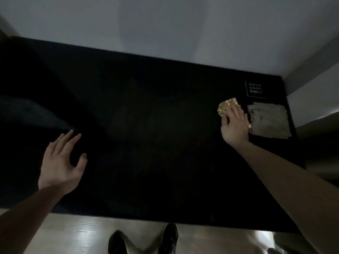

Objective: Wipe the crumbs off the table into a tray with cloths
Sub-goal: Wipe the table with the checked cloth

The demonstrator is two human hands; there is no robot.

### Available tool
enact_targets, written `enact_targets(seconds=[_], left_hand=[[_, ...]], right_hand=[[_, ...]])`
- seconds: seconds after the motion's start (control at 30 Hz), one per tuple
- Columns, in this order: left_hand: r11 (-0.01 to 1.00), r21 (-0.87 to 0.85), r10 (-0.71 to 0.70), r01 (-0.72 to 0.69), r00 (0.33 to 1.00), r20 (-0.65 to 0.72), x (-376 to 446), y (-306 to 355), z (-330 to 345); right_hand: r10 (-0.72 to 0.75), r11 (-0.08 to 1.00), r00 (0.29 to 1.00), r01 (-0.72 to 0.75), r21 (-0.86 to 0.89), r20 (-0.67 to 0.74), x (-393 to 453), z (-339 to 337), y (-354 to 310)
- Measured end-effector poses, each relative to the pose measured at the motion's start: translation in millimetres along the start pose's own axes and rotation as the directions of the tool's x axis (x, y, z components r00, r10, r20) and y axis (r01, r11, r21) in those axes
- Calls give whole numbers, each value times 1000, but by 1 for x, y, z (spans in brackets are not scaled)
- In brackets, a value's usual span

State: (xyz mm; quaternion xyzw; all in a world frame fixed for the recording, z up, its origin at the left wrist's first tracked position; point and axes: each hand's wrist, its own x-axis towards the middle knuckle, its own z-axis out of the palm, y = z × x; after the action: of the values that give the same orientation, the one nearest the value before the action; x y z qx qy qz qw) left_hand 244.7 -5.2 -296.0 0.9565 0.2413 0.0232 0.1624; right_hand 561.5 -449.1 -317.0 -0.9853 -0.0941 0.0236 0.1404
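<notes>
R hand (233, 123) is lying flat, fingers straight, pressing the patterned cloth (224, 107) onto the dark table (146, 125) at far right, w/ a grey cloth (268, 121) just beside it. Cloth's long axis is running near-to-far. L hand (60, 162) is hovering, fingers spread, holding nothing. Better keeping even pressure; no crumbs or tray visible.
</notes>
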Motion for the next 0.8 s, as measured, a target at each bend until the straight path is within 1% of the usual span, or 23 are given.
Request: enact_targets(seconds=[0.1, 0.2, 0.33, 0.43, 0.53, 0.63, 0.73, 0.8], left_hand=[[1000, -10, 0, 0, 1000, 2, -1, 3, -3], [1000, -1, -3, 3, 1000, -3, -1, 4, -2], [999, 31, -9, 9, 1000, 24, 0, 3, -1], [999, 43, -9, 7, 999, 37, -2, 4, 0], [999, 31, -13, 12, 999, 38, -3, 3, 0], [1000, 27, -11, 11, 1000, 28, -3, 0, 2], [1000, 13, -4, 4, 1000, 12, -4, -1, 3], [1000, 3, 1, -1, 1000, 2, -3, -2, 3]], right_hand=[[-70, 996, 997, 71, 50, -13, -53, -5, 8], [-173, 984, 983, 171, 49, 53, -129, -12, 23], [-339, 940, 928, 327, 99, 155, -233, -28, 52], [-414, 909, 896, 399, 121, 162, -274, -45, 65], [-428, 903, 886, 408, 137, 178, -269, -45, 72], [-373, 928, 888, 355, 114, 270, -227, -36, 63], [-389, 920, 861, 384, 82, 328, -168, -28, 23], [-368, 925, 859, 376, 48, 356, -130, -24, -7]])
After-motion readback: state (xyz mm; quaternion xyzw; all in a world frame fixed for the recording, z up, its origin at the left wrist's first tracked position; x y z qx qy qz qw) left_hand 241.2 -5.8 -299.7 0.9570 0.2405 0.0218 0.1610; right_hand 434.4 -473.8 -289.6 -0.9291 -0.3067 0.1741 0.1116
